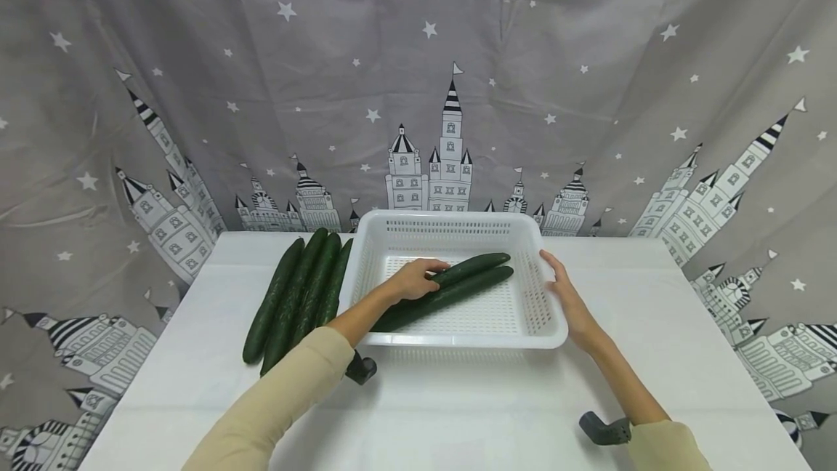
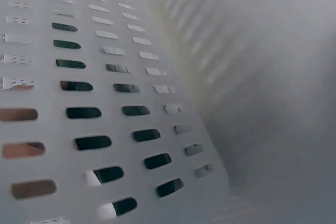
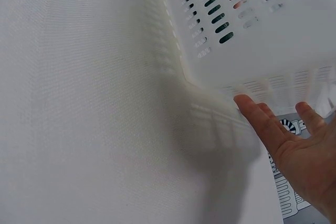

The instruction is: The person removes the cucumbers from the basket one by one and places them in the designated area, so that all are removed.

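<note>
A white perforated plastic basket stands on the table, with two long green cucumbers lying side by side in it. My left hand reaches over the basket's left side and grips the farther cucumber. Nearer to me lies the other cucumber. In the left wrist view the basket wall hides most of the hand; dark green shows through its slots. My right hand is at the basket's right side, its extended fingers against the outer wall in the right wrist view.
Several more cucumbers lie in a row on the white tabletop, left of the basket. Behind the table hangs a grey curtain printed with castles and stars. A dark wrist device sits by the right sleeve.
</note>
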### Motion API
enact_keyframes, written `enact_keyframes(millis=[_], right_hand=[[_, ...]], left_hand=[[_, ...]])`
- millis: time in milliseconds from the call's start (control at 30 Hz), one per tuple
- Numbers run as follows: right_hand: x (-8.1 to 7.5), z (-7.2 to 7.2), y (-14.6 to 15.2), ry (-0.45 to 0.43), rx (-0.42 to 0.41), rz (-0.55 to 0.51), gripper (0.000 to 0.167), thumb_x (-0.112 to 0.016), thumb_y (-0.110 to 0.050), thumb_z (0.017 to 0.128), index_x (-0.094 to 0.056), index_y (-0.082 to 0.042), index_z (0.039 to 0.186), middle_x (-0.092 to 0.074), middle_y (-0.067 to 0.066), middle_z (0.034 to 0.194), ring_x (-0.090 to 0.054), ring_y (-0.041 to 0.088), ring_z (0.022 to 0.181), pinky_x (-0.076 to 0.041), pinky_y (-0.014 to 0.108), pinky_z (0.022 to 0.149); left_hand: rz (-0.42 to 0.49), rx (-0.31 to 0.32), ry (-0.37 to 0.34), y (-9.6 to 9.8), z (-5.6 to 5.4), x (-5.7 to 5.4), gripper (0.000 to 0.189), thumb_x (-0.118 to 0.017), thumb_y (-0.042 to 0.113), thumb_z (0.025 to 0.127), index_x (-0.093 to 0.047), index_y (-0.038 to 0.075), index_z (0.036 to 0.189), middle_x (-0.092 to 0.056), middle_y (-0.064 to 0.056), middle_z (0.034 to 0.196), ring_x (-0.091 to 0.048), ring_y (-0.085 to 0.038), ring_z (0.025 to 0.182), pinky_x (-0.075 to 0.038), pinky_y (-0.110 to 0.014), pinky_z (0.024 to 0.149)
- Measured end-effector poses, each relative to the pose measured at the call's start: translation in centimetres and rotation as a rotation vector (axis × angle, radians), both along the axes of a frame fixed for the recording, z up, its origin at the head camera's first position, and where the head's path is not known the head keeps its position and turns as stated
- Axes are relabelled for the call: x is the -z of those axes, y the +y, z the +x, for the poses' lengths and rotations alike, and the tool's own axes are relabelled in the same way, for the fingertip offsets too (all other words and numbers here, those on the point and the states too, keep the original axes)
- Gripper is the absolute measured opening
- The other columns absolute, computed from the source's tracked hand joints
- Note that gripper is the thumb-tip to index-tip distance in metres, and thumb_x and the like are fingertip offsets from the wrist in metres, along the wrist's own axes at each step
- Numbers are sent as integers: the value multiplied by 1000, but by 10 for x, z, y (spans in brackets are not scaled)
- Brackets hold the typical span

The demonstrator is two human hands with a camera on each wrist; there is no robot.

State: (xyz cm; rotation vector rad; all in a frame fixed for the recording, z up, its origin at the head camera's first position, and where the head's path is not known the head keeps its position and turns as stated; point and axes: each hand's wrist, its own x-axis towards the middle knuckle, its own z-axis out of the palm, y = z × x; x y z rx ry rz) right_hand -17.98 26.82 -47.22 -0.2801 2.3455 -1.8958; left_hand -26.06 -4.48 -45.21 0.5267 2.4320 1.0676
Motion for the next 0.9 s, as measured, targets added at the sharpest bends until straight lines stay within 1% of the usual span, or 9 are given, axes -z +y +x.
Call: enact_keyframes(millis=[233,467,600,700,900], right_hand=[[-1,0,-2,2,2,-1,60,-23,-22,105,-3,-19,161,2,21,164,-22,56,140,-39,62,99],[-2,0,-2,1,-4,-2,60,-24,-24,105,-2,-18,161,3,21,164,-21,56,141,-38,63,100],[-2,0,-2,-5,-2,-1,60,-24,-24,105,-2,-19,161,2,20,164,-21,55,141,-38,63,100],[-3,0,-2,-6,2,1,60,-25,-26,106,-3,-20,161,1,20,164,-21,54,141,-38,63,101],[-3,0,-2,-16,12,10,60,-24,-26,105,-2,-19,161,3,21,164,-20,55,141,-38,62,100]], left_hand=[[-19,11,26,0,-2,2,49,-63,2,94,-58,11,142,-56,-16,139,-56,-33,124,-52,-41,93],[-35,52,76,2,-5,1,49,-62,0,92,-58,9,140,-59,-17,136,-58,-35,121,-49,-44,97],[-41,64,90,2,-7,3,50,-60,0,92,-58,9,141,-59,-18,135,-56,-35,123,-47,-45,99],[-42,78,104,2,-9,2,51,-60,0,91,-58,9,141,-59,-19,133,-56,-34,123,-47,-46,99],[-35,113,138,1,-8,1,50,-61,0,91,-57,8,141,-59,-19,134,-56,-33,122,-47,-46,99]])
